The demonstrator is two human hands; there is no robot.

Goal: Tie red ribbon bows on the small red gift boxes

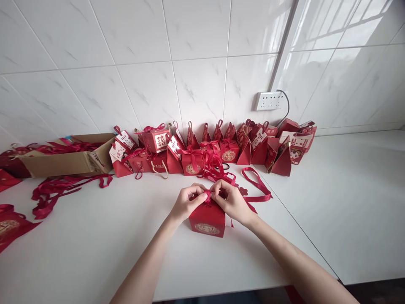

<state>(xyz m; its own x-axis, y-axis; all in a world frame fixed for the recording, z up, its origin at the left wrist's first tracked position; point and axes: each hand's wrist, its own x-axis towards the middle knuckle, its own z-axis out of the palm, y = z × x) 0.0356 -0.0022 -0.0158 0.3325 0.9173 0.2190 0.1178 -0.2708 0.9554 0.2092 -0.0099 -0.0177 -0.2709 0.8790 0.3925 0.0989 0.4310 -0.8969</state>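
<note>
A red gift box [207, 217] with a gold round emblem on its front stands upright on the white table. On its top is a dark red ribbon [208, 196], gathered into a knot or loop. My left hand [190, 200] pinches the ribbon from the left, thumb and fingers closed at the knot. From the other side my right hand [230, 200] pinches it too, its fingertips almost meeting the left ones. The ribbon's exact tie is partly hidden by the fingers. Just behind the right hand, a loose ribbon [261, 185] lies on the table.
A row of finished-looking red gift boxes [193, 162] lines the tiled wall. An open cardboard box [60, 164] of ribbons sits at the left, with a ribbon bundle [47, 198] before it. A power strip [268, 101] is on the wall. A seam crosses the table at right.
</note>
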